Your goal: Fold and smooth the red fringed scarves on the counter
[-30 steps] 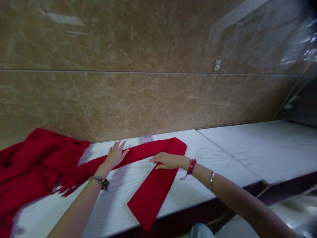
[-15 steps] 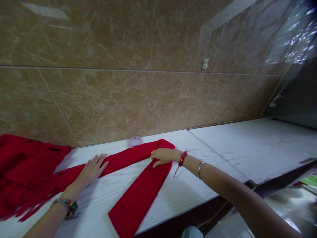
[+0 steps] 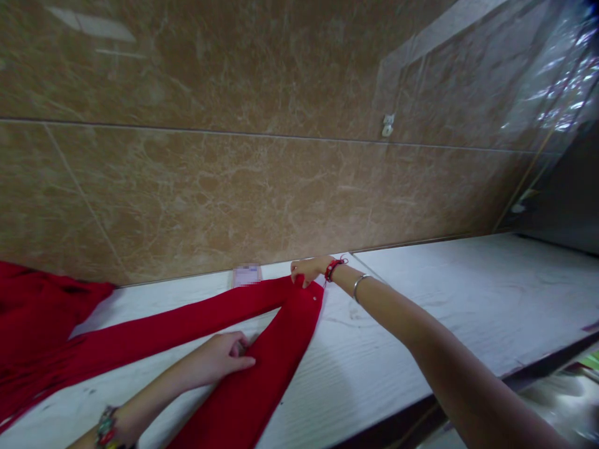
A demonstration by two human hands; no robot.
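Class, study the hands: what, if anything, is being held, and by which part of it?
The red scarf: the right hand pinches it at its bend; the left hand touches its nearer length's edge, grip unclear.

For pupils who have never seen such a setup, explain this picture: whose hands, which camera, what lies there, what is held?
No machine here: a person works bare-handed, and a camera worn on the head looks forward and down. On the white surface, beside the tiled wall, lie a bent, fringed red strip, a heap of red cloth and a small blurred card. The right hand grasps the strip's bend; the left hand touches its nearer length, its grip unclear.
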